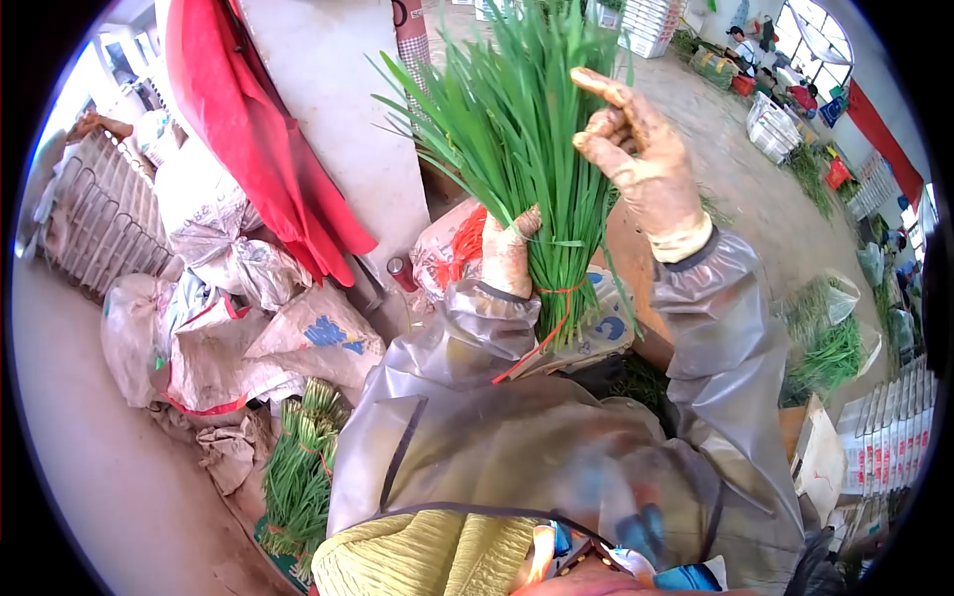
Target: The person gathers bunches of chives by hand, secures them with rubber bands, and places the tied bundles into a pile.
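A large bunch of garlic chives (552,149) stands upright in front of me, leaf tips fanned out at the top. My left hand (510,253), in a dirt-stained pale glove, is wrapped around its lower half. A red tie (564,291) circles the stalks below that hand, and a long loose end trails down to the left. Beside the leaves on the right, my right hand (641,149) is raised, with the index finger stretched out and the other fingers partly curled; nothing shows in it. Its glove is stained brown at the fingers.
Tied chive bundles (303,467) lie at my lower left. Stuffed sacks (238,258) and a wire crate (104,214) stand on the left, near a hanging red cloth (248,129). Red ties (463,246) lie beyond my left hand. Loose greens (833,353) lie at right; people (743,50) sit far back.
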`<state>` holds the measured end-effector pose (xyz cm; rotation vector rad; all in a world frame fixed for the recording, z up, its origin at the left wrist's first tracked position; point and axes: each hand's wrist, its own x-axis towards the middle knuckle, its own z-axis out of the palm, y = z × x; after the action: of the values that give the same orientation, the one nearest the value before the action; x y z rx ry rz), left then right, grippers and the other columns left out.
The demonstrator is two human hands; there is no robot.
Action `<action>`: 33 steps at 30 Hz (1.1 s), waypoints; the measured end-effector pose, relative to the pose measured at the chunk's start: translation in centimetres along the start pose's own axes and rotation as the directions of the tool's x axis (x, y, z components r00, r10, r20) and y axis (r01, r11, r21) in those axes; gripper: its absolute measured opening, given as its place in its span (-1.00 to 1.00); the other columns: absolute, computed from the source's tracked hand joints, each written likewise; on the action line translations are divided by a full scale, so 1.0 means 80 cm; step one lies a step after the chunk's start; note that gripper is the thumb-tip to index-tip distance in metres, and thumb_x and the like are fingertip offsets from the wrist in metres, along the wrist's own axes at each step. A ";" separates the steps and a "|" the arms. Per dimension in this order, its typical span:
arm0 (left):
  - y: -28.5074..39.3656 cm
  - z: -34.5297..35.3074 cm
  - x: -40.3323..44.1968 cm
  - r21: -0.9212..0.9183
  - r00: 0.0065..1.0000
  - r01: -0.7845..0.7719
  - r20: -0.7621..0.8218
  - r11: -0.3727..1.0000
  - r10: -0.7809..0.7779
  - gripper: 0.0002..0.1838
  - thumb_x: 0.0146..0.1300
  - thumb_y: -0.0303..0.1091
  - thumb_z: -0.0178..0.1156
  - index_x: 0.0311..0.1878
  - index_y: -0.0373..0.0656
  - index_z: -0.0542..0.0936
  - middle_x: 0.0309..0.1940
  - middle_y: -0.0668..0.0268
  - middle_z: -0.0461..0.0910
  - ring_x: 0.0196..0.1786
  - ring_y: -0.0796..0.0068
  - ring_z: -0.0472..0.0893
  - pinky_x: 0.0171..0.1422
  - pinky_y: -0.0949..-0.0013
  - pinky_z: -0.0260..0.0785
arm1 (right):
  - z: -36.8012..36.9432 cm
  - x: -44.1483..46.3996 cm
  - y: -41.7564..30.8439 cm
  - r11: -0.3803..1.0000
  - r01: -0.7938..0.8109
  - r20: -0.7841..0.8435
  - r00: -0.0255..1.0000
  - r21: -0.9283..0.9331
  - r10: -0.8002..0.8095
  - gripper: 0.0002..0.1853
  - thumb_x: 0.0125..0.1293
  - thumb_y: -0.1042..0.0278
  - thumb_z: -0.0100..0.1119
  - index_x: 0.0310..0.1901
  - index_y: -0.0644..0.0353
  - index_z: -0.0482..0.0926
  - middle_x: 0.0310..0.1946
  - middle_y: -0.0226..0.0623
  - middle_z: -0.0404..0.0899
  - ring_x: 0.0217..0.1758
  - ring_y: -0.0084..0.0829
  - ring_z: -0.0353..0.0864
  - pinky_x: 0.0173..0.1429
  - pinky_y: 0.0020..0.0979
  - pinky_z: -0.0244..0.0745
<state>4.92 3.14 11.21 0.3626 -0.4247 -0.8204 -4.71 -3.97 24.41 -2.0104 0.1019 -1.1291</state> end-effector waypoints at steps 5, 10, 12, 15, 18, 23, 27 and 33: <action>0.012 -0.011 -0.011 0.123 0.999 -0.028 -0.038 0.992 0.033 -0.52 0.07 -0.60 0.22 0.11 -0.25 0.42 -0.08 0.23 0.57 -0.14 0.36 0.61 -0.04 0.35 0.50 | 0.015 0.014 0.038 0.962 -0.253 0.059 0.964 -0.106 0.260 -0.73 0.14 0.29 0.32 -0.18 0.22 0.53 -0.52 -0.56 0.43 -0.49 -0.67 0.36 -0.36 -0.64 0.31; 0.038 -0.043 -0.011 0.174 0.997 0.069 0.006 0.982 -0.071 -0.55 0.06 -0.56 0.25 0.07 -0.26 0.46 -0.12 0.24 0.59 -0.17 0.38 0.60 -0.06 0.36 0.49 | 0.004 -0.006 0.048 0.891 0.105 0.192 0.981 -0.441 -0.021 -0.88 0.16 0.34 0.26 -0.35 0.13 0.53 -0.50 -0.40 0.57 -0.47 -0.46 0.57 -0.36 -0.48 0.45; 0.051 -0.077 -0.005 0.265 0.993 0.115 -0.017 0.957 -0.115 -0.54 0.05 -0.55 0.27 0.08 -0.27 0.46 -0.11 0.24 0.59 -0.15 0.38 0.59 -0.05 0.37 0.47 | -0.017 -0.005 0.068 0.459 0.561 0.441 0.827 -0.689 -0.350 -0.87 0.06 0.41 0.23 -0.33 0.05 0.52 -0.44 -0.34 0.56 -0.40 -0.31 0.59 -0.34 -0.36 0.50; 0.061 -0.124 -0.007 0.323 0.993 0.114 0.005 0.939 -0.122 -0.46 0.02 -0.49 0.33 0.13 -0.27 0.44 -0.08 0.26 0.58 -0.10 0.40 0.57 0.00 0.38 0.44 | -0.060 -0.004 0.091 0.256 0.368 0.372 0.927 -0.894 -0.036 -0.90 0.15 0.37 0.13 -0.28 0.05 0.54 -0.33 -0.28 0.56 -0.27 -0.27 0.60 -0.21 -0.29 0.52; 0.062 -0.175 -0.012 0.566 0.999 0.046 -0.020 0.823 -0.042 -0.40 0.00 -0.44 0.38 0.16 -0.27 0.43 -0.05 0.26 0.58 -0.08 0.44 0.56 0.02 0.40 0.42 | -0.066 -0.015 0.093 0.015 0.277 0.261 0.884 -0.961 0.388 -0.82 0.21 0.28 0.05 -0.21 0.08 0.58 -0.25 -0.19 0.56 -0.19 -0.19 0.59 -0.06 -0.22 0.50; 0.063 -0.150 -0.040 0.564 0.986 0.168 -0.112 0.809 -0.127 -0.37 -0.01 -0.47 0.40 0.18 -0.24 0.42 -0.05 0.28 0.58 -0.07 0.45 0.55 0.05 0.39 0.41 | 0.025 -0.043 0.019 0.988 0.027 0.317 0.948 -0.155 0.024 -0.84 0.19 0.45 0.15 -0.18 0.10 0.59 -0.33 -0.27 0.56 -0.27 -0.36 0.58 -0.12 -0.47 0.51; 0.030 -0.137 -0.048 0.508 0.953 0.297 -0.104 0.808 -0.284 -0.36 -0.02 -0.46 0.41 0.18 -0.22 0.42 -0.08 0.30 0.59 -0.08 0.46 0.55 0.01 0.41 0.42 | 0.061 -0.066 0.041 0.899 0.219 0.277 0.954 -0.379 -0.115 -0.76 0.11 0.48 0.19 -0.15 0.03 0.56 -0.33 -0.34 0.54 -0.24 -0.33 0.56 -0.16 -0.38 0.50; -0.025 -0.111 -0.058 0.712 0.905 0.305 -0.010 0.633 -0.424 -0.32 -0.07 -0.32 0.47 0.16 -0.22 0.42 -0.10 0.26 0.58 -0.05 0.42 0.52 0.10 0.36 0.34 | 0.025 -0.114 0.088 0.580 0.416 0.462 0.883 -0.700 -0.076 -0.89 0.07 0.35 0.15 -0.34 0.07 0.49 -0.40 -0.35 0.44 -0.32 -0.32 0.56 -0.34 -0.32 0.49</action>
<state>5.24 6.71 1.59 1.1418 -0.8394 -1.0746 -6.57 -3.62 12.86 -3.1199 0.1229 -0.8843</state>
